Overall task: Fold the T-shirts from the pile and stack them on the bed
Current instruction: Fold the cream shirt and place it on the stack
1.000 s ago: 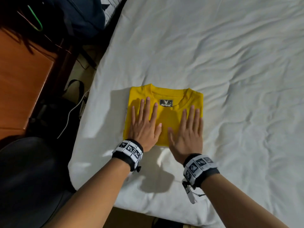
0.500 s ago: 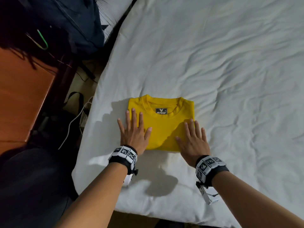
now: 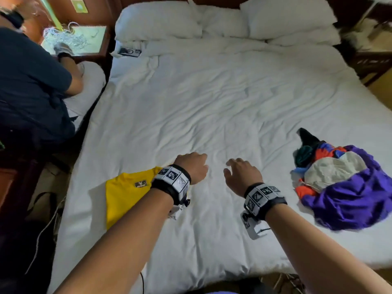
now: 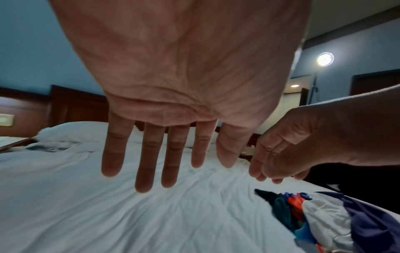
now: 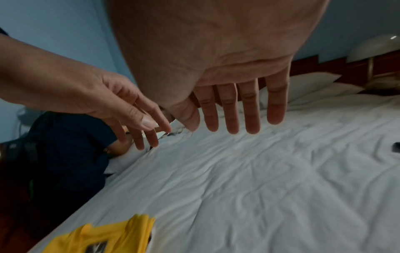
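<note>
A folded yellow T-shirt (image 3: 124,195) lies near the bed's front left edge, partly hidden under my left forearm; its corner also shows in the right wrist view (image 5: 103,238). A loose pile of T-shirts (image 3: 343,187), purple, white, orange and dark, sits on the bed at the right (image 4: 337,220). My left hand (image 3: 194,167) hovers above the white sheet with straight, spread fingers (image 4: 149,164), holding nothing. My right hand (image 3: 239,172) hangs beside it, also empty, its fingers (image 5: 231,109) straight. Both hands are between the yellow shirt and the pile.
The white bed (image 3: 212,107) stretches ahead with pillows (image 3: 222,22) at the headboard. A phone-like object (image 3: 129,52) lies near the pillows. Another person in a dark shirt (image 3: 31,88) sits at the left by a nightstand (image 3: 82,39). Cables lie on the floor at the left.
Both hands have lifted off the folded yellow T-shirt and shifted right over bare sheet. The view has tilted up, revealing the whole bed and the pile.
</note>
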Motion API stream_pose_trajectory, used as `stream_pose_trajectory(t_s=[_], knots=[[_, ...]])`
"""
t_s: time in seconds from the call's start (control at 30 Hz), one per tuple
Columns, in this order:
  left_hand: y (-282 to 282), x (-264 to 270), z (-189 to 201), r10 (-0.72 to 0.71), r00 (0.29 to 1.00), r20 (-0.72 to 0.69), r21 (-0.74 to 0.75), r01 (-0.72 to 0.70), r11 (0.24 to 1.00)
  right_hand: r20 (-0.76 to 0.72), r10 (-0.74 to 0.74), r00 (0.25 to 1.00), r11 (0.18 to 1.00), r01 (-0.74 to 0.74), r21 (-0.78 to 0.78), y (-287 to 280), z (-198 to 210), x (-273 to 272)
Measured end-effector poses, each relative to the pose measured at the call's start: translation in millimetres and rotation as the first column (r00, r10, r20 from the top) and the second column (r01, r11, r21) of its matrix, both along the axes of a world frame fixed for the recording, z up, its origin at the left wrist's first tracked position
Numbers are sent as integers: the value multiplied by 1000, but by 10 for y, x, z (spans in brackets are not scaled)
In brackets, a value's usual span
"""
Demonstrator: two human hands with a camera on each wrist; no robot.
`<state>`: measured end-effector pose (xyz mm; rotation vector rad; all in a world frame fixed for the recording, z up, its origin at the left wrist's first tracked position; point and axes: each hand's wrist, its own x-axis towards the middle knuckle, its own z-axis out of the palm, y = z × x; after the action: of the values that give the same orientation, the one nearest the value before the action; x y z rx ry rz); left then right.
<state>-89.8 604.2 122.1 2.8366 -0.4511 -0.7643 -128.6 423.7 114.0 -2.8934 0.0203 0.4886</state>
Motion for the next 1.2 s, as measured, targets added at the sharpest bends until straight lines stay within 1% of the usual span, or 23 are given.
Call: stream_pose_trajectory(t_s=[0.1, 0.2, 0.33, 0.43, 0.6, 0.7, 0.8, 0.9, 1.0, 1.07, 1.13, 1.2], knots=[[-583, 142, 270, -79, 997, -12, 12, 79, 997, 6, -44, 999, 999, 44, 0, -537, 234, 27], [-1250, 270, 439, -132, 991, -9, 16, 132, 991, 3, -76, 997, 997, 76, 3, -1141, 315, 76], [-2215, 380, 511, -172, 985, -29, 21, 172, 985, -5, -87, 996, 996, 87, -5, -2034, 255, 138], [-2942, 491, 416, -189, 978, -84, 26, 192, 981, -35, -99, 995, 995, 99, -5, -2723, 94, 192], [-3990, 720, 58, -195, 966, -170, 10, 199, 980, -149, -109, 983, 994, 108, -15, -3796, -378, 336], [-4446, 854, -285, -182, 966, -181, 12, 187, 982, -209, -122, 970, 992, 113, -53, -4329, -683, 464], [-4816, 932, -645, -165, 968, -191, -3, 168, 986, -236, -128, 963, 990, 110, -85, -4773, -1010, 609], [-5137, 1002, -984, -163, 968, -191, -30, 160, 987, -223, -119, 968, 985, 87, -147, -5079, -1316, 726], [-5432, 1063, -1336, -164, 971, -176, -49, 158, 986, -171, -158, 973, 972, 122, -203, -5279, -1596, 781], [-5602, 1075, -1537, -128, 974, -188, -58, 119, 991, -158, -146, 977, 968, 108, -228, -5382, -1747, 783], [-5729, 1062, -1715, -81, 977, -195, -57, 71, 996, -171, -109, 979, 966, 64, -250, -5463, -1823, 783], [-5810, 1026, -1855, -39, 974, -223, -54, 28, 998, -176, -100, 979, 969, 55, -243, -5515, -1814, 802]])
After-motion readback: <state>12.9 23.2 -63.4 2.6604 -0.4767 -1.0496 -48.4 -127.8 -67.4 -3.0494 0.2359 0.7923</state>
